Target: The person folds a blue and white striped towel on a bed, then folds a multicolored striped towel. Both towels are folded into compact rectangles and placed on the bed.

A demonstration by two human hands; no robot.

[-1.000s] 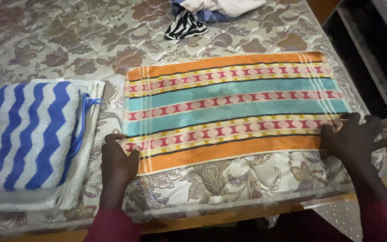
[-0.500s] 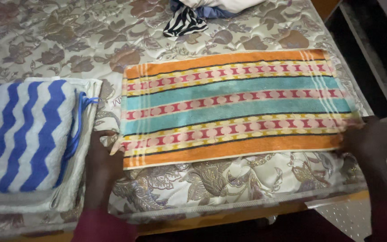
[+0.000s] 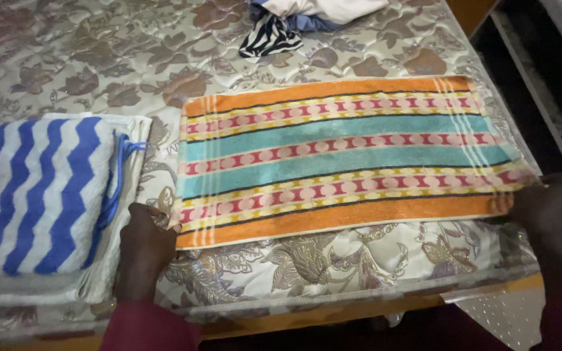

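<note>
Striped towel lies flat on mattress, lengthwise L to R, near the front edge, right of centre. Pattern runs along its length: orange bands at both long edges, then yellow strips w/ red-pink dots, two teal bands either side of a pink dotted strip at the middle. Thin black lines separate the bands. White pinstripes cross both short ends. Pile looks soft, slightly worn. Looks folded: more than one layer shows at the near-left corner, edges roughly aligned. Far edge straight; near-left corner lifted a little off the mattress.

Left hand at near-left corner of towel, fingers curled, grip closed on the corner edge. Wrist in a dark red sleeve. Hand sits between the striped towel and the folded stack to its left.

Right hand at near-right corner, partly over the bed's edge. Dim and blurred; fingertips meet the towel's end, grip seems pinched on it, but how firmly, can't tell.

Left of towel, just beside the left hand: blue-and-white zigzag towel, folded, sitting on a pale folded cloth, w/ a blue loop or cord at its right side. Not touching the striped towel.

Far side of mattress, top centre: heap of clothes, incl. a black-and-white striped piece, white and blue cloth. Well apart from the towel.

Mattress quilted, shiny, brown floral print. Wooden bed frame shows below the front edge.
</note>
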